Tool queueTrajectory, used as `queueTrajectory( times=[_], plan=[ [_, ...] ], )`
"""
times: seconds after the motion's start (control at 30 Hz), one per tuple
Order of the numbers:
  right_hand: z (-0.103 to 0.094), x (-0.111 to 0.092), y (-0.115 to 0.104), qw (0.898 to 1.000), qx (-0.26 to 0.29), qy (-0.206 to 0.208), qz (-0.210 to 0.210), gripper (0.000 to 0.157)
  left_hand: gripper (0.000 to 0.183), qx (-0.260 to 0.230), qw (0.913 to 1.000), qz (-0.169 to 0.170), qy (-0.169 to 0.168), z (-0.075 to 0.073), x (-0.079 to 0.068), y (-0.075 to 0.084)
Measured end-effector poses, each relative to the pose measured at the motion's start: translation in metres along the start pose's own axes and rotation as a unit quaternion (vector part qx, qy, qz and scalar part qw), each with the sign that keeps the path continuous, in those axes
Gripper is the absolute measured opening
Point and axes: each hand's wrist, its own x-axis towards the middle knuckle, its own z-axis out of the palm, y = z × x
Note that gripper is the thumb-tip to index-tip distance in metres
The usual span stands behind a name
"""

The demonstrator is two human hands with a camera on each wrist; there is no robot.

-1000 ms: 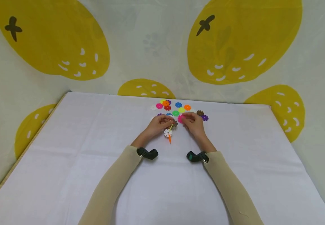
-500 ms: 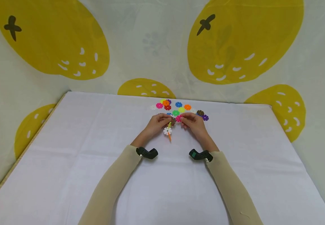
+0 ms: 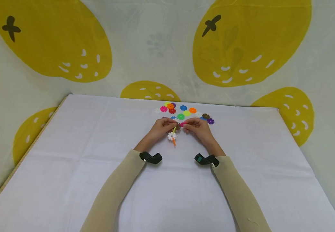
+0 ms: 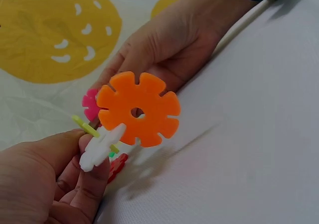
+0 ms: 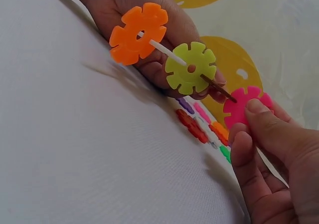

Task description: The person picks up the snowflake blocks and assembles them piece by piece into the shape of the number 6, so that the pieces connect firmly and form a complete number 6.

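My left hand (image 3: 161,126) pinches the brown interlocking disc (image 5: 215,86), seen edge-on in the right wrist view. It ends a short chain of notched plastic flower discs. Slotted onto the brown one is a yellow-green disc (image 5: 180,75), then a white disc (image 4: 102,147), then an orange disc (image 4: 159,104) at the far end. Between thumb and fingers, my right hand (image 3: 200,127) holds a pink disc (image 5: 238,109). Its edge meets the brown disc's edge, the two standing crosswise. Fingers partly cover the brown and pink discs.
Loose discs lie on the white-covered table (image 3: 167,193) just beyond the hands, among them a green disc (image 3: 180,116), a blue disc (image 3: 183,108) and a purple disc (image 3: 210,121). A curtain (image 3: 155,64) with yellow fruit prints hangs behind the table.
My right hand has brought the pink disc leftward to the brown disc and turned it from facing the head camera to nearly edge-on. The left hand has shifted only slightly.
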Motion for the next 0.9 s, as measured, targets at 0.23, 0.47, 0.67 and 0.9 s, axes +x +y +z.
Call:
queueTrajectory(
  times=[0.23,0.47,0.67,0.9],
  plan=[
    [0.001,0.000,-0.002,0.999,-0.013,-0.015,-0.025,0.025,0.026,-0.014,0.9997,0.017,-0.012,-0.002,0.000,0.000],
    [0.002,-0.001,-0.003,0.999,-0.017,-0.024,-0.023,0.026,0.027,0.004,0.9990,0.017,-0.042,-0.003,0.000,-0.001],
    [0.002,-0.002,-0.006,0.998,-0.057,-0.027,-0.030,0.027,0.027,0.024,0.9981,0.010,-0.057,-0.012,0.001,-0.001],
    [0.007,0.008,0.002,0.993,-0.113,-0.009,-0.016,0.026,0.026,-0.006,0.9984,-0.011,-0.056,-0.021,0.001,-0.003]
  ],
)
